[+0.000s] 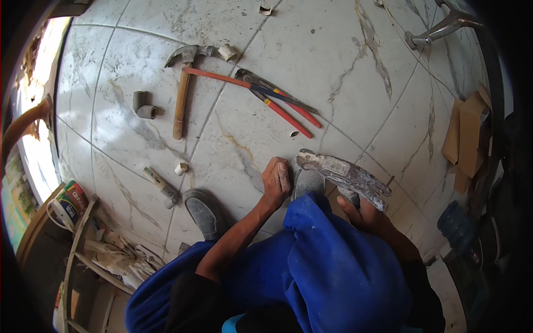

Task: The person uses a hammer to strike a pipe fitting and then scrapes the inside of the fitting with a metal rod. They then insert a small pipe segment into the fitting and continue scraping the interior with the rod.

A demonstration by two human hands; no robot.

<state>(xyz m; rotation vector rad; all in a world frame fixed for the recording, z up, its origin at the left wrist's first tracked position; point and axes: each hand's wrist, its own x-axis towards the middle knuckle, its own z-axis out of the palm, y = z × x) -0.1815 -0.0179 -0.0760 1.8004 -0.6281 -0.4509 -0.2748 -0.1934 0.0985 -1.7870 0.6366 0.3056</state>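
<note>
My right hand [363, 213] is wrapped round the handle of a claw hammer [338, 169], its head crusted with whitish and grey residue. That head lies across the view over my right shoe [309, 182], with the forked claw end towards the right. A thin, nail-like piece [391, 181] sticks up by the claw. My left hand [276, 180] is closed beside the shoe's toe, and whatever its curled fingers hold is hidden. Ahead on the tiles lie a wooden-handled claw hammer [181, 105], red-handled pliers [288, 114] and a thin orange and dark-blue strip [222, 76] across them.
A grey pipe elbow [145, 105], a pale fitting [227, 52] and a short pipe piece [161, 187] lie about the marble-patterned floor [300, 55]. Left stands a labelled bucket [72, 202]. At right are torn cardboard [469, 136], a blue bottle [458, 222] and a metal leg [444, 28].
</note>
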